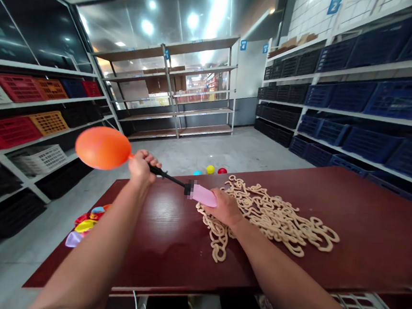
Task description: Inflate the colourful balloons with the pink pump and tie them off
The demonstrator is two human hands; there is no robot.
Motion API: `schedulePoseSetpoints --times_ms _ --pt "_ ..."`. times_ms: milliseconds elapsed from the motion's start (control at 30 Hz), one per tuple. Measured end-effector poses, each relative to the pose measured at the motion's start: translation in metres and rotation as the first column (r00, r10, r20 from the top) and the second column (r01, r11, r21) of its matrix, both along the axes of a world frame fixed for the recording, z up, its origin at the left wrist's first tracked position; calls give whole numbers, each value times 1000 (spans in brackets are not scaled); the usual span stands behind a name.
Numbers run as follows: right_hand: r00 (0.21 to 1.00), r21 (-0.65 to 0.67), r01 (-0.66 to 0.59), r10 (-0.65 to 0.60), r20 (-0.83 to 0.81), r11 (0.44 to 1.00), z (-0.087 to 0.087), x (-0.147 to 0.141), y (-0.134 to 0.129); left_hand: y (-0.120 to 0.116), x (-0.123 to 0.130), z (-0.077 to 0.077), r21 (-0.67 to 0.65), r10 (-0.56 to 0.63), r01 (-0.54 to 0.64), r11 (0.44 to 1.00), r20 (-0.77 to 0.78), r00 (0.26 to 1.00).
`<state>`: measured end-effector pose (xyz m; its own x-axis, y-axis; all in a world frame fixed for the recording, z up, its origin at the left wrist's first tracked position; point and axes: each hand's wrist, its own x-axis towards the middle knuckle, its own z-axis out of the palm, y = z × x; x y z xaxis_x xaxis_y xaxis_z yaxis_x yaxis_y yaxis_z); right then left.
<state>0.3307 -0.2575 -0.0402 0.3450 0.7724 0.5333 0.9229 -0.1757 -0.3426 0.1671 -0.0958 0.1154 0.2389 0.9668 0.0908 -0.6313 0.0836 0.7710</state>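
My left hand [143, 167] is closed at the left end of a hand pump, round its black nozzle and the neck of an orange balloon [103, 148]. The balloon is swollen and points left. My right hand [226, 208] wraps round the pink body of the pump [204, 195]. A black rod [173, 179] joins the two ends, above the dark red table [162, 247]. Beneath and beside my right hand spreads a tangled pile of beige rope-like strands [275, 220]. Limp balloons [86, 226] in several colours lie at the table's left edge.
Beyond the table's far edge, blue, yellow [210, 169] and red balls or balloons show. Shelves with coloured crates [9, 127] stand left, shelves with blue crates [372, 145] right. A mostly bare rack [177, 94] stands at the back.
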Motion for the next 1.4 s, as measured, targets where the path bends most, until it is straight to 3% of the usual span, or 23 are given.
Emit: schedulePoseSetpoints --times_ms 133,200,267,367,600,700,800,900,1067,1167,1267,1400 --pt "1000 -40 -3 4 13 999 -5 -1 4 -18 24 -46 -36 -55 57 998 45 997" --pt "1000 -48 -19 20 14 999 -6 0 5 -26 34 -61 -6 -80 81 997 69 994" --pt "999 -45 -41 41 9 998 -6 1 6 -31 39 -66 25 -102 101 995 70 992" --pt "999 -45 -38 38 -11 998 -4 0 8 -28 34 -55 52 -136 133 990 46 990" --pt "998 -83 -45 41 -45 995 4 -1 8 8 -13 4 182 -164 149 972 71 984" --pt "998 -96 -41 37 -40 995 4 3 7 16 -26 18 206 -157 140 968 70 985" --pt "998 -112 -40 34 -53 993 0 7 7 14 -22 15 204 -138 119 972 83 987" --pt "997 -119 -40 31 -77 992 -3 8 7 6 -5 0 164 -123 108 980 84 989" --pt "996 -118 -18 7 -94 993 -1 3 8 -12 32 -30 121 -204 198 973 43 978" --pt "995 -110 -23 12 -97 994 2 1 8 -23 47 -41 146 -258 251 957 27 966" --pt "994 -98 -32 22 -103 995 4 1 8 -28 50 -39 149 -265 261 954 6 964" --pt "993 -49 -64 59 -105 997 6 1 7 -23 39 -15 141 -249 248 958 -11 969"
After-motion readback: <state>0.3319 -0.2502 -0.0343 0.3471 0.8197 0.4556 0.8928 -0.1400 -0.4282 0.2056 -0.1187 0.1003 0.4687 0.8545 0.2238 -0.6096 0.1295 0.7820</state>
